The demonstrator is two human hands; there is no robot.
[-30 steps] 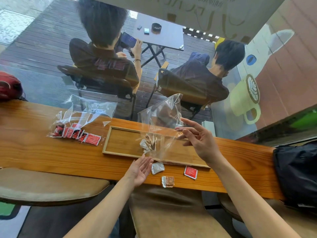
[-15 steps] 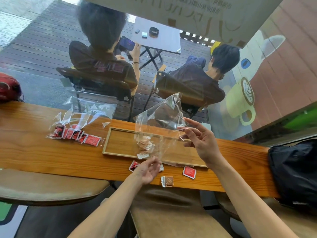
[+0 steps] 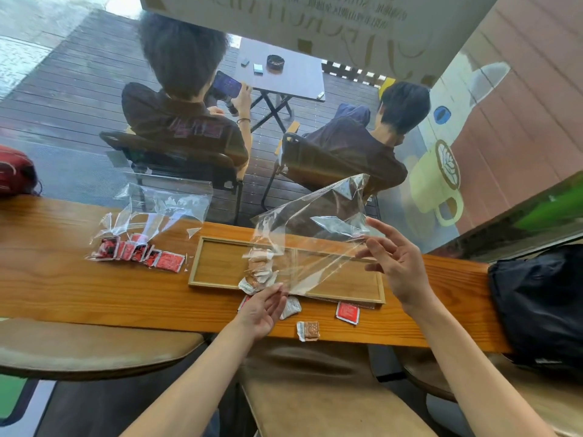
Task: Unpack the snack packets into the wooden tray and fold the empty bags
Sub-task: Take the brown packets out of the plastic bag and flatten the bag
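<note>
A clear plastic bag (image 3: pixel 318 234) hangs stretched over the wooden tray (image 3: pixel 220 263). My right hand (image 3: pixel 397 263) pinches its upper right side and my left hand (image 3: pixel 262 307) grips its lower corner at the tray's front edge. Several pale brown snack packets (image 3: pixel 258 269) sit inside the bag's low end, over the tray's front rim. On the counter in front of the tray lie a white packet (image 3: pixel 291 307), a brown packet (image 3: pixel 308 330) and a red packet (image 3: pixel 347 312). Another red packet (image 3: pixel 243 302) peeks out beside my left hand.
A second clear bag (image 3: pixel 161 209) lies left of the tray with several red packets (image 3: pixel 138 253) spilling from it. A black bag (image 3: pixel 542 301) sits at the counter's right end, a red bag (image 3: pixel 15 171) at the left. Stools stand below; two people sit behind the window.
My left hand rose from the counter to the bag's lower corner and took hold. The bag swung from upright to stretched sideways, and the packets slid to its low end.
</note>
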